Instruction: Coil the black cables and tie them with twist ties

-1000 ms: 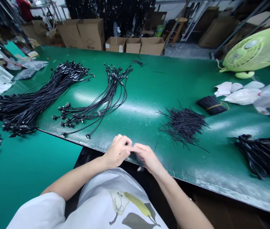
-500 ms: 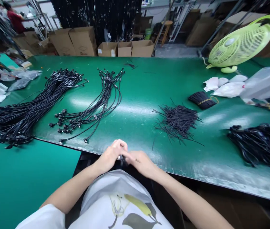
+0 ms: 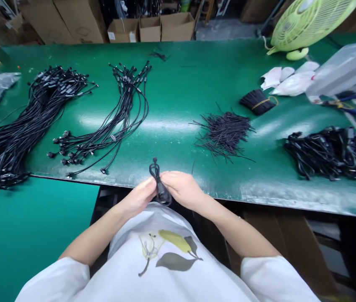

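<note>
At the near edge of the green surface [image 3: 178, 90], the person's left hand [image 3: 140, 196] and right hand [image 3: 182, 189] close from either side on a coiled black cable [image 3: 162, 193], fingers pinched narrow around its middle. Its upper loop and tip stand out over that edge; the lower loop hangs just before the white shirt [image 3: 193, 279]. Half a second ago the fingers overlapped one another and hid nearly all of whatever lay between them; now the hands part enough for the coil to show plainly. Whether anything binds it, I can't tell behind the fingertips.

The piles lie as they did: loose cables [image 3: 127, 102] running from near the far edge toward the near one, thin black strips [image 3: 228, 132] right of the hands, and folded cables [image 3: 335, 153] farther right along the near edge. The wearer's view has tipped downward, and the seated person in red is out of sight.
</note>
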The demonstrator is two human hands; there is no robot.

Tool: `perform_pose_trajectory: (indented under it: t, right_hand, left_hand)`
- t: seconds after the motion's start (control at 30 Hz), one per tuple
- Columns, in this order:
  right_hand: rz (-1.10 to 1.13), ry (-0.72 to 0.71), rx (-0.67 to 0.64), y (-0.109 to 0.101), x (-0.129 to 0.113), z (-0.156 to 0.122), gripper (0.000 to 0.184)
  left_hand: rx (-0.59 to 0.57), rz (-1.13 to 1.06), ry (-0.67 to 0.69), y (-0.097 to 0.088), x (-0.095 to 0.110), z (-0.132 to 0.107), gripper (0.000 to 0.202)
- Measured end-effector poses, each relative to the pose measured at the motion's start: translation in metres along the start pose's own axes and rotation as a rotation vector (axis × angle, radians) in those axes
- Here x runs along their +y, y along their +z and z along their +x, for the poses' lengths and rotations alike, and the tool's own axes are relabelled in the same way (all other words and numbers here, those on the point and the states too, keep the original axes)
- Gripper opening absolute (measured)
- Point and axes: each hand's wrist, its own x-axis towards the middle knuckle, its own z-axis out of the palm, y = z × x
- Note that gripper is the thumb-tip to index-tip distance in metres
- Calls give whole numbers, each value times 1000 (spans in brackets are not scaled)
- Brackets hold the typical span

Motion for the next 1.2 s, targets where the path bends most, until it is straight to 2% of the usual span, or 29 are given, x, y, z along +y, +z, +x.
perform_pose_trajectory:
  t: [0.07, 0.13, 0.2, 0.27, 0.37, 0.47, 0.53, 0.6, 0.63, 0.67, 0.73, 0.77, 0.83, 0.9, 1.0, 1.1, 1.2]
  right_hand:
    - [-245, -28, 33, 3, 1, -1, 31]
    - [-398, -60, 37, 4, -1, -2, 31]
    - [-421, -72, 24, 0, -6, -6, 30]
    - [-395, -51, 30, -12, -14, -11, 30]
    - [-348, 7, 143, -32, -23, -15, 30]
    - [-338, -32, 250, -35, -20, -11, 30]
    - [-389, -92, 188, -27, -9, -6, 33]
    - [-440, -89, 70, -18, 7, -4, 32]
    - [-459, -51, 38, -15, 15, -4, 32]
    - [-477, 2, 41, -13, 22, -6, 31]
    - [-511, 107, 140, -14, 33, -13, 31]
    - [-522, 143, 204, -15, 37, -17, 31]
    - [-523, 157, 251, -15, 40, -23, 34]
    - [-498, 133, 158, -10, 41, -26, 38]
    - [-442, 151, 39, 4, 43, -30, 36]
    - [-442, 283, 53, 8, 53, -36, 34]
    - [-536, 504, 87, -12, 83, -54, 34]
  left_hand:
    - [23, -28, -1, 5, -1, -3, 48]
    - [49, -11, 14, 7, -2, -2, 42]
    - [97, -12, 48, 5, -1, 4, 35]
    - [194, -46, 106, 0, 2, 12, 30]
    - [285, 4, 163, -8, 7, 19, 30]
    - [215, 369, 153, -9, 7, 19, 26]
    - [152, 704, 165, -6, 7, 18, 19]
    - [77, 936, 208, -4, 8, 18, 14]
    - [47, 980, 234, -4, 10, 19, 20]
    - [33, 975, 250, -5, 12, 19, 34]
    - [43, 874, 228, -8, 15, 21, 62]
    - [59, 804, 196, -9, 16, 22, 66]
    - [87, 693, 138, -8, 16, 25, 59]
    - [105, 668, 128, -3, 16, 28, 51]
    - [100, 703, 133, 7, 13, 36, 50]
    - [82, 758, 165, 10, 9, 37, 56]
    - [132, 913, 183, -6, 4, 35, 56]
